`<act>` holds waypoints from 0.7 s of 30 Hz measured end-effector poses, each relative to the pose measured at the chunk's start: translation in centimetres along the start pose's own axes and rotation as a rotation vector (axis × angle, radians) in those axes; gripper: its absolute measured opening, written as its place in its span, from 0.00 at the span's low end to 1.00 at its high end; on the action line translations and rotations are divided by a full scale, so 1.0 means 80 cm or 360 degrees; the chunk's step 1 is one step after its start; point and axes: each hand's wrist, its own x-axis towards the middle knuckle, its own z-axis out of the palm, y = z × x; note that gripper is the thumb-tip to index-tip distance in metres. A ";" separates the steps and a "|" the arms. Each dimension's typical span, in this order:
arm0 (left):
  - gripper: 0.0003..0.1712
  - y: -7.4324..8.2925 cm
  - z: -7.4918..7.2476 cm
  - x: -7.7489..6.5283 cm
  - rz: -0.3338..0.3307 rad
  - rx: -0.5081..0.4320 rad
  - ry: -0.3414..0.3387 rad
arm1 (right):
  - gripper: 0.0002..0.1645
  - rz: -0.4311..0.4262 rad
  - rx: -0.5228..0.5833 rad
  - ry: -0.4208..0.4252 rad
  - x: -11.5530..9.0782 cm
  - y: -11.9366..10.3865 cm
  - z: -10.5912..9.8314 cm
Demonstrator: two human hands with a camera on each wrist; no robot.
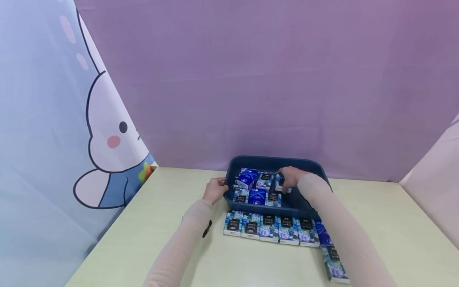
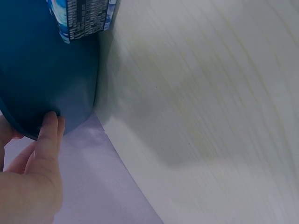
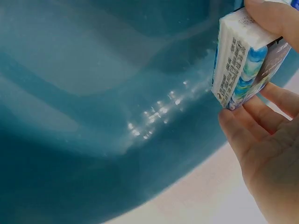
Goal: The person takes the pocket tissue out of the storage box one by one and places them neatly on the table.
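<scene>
A dark blue plastic basin (image 1: pixel 247 160) stands at the back of the table. My left hand (image 1: pixel 215 189) grips its left rim, with fingers and thumb on either side of the edge in the left wrist view. Inside the basin, my right hand (image 1: pixel 292 178) holds a floral tissue pack (image 3: pixel 247 60) between thumb and fingers, tilted, near the basin wall in the right wrist view. To the left of that pack sit several more packs, including a floral pack (image 1: pixel 264 181) and blue packs (image 1: pixel 247 178), (image 1: pixel 257 197) in two rows.
In front of the basin a row of floral packs (image 1: pixel 269 229) lies on the pale table (image 1: pixel 201 263). A blue pack (image 1: pixel 323 235) ends the row, partly behind my right arm, and another floral pack (image 1: pixel 335 265) lies nearer. A purple cloth (image 1: pixel 269 79) hangs behind.
</scene>
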 end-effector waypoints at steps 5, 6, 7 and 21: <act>0.25 0.003 -0.001 0.002 -0.0007 -0.0006 -0.0012 | 0.50 -0.0050 -0.0046 0.0017 -0.010 -0.007 -0.012; 0.25 0.003 -0.001 0.003 -0.0012 -0.0008 -0.0011 | 0.50 -0.0072 -0.0060 0.0024 -0.012 -0.009 -0.015; 0.25 0.003 -0.001 0.004 -0.0020 -0.0012 -0.0006 | 0.50 -0.0088 -0.0074 0.0031 -0.015 -0.011 -0.018; 0.25 0.000 -0.002 0.008 -0.0018 -0.0015 -0.0004 | 0.50 -0.0217 -0.0236 0.0074 -0.056 -0.036 -0.050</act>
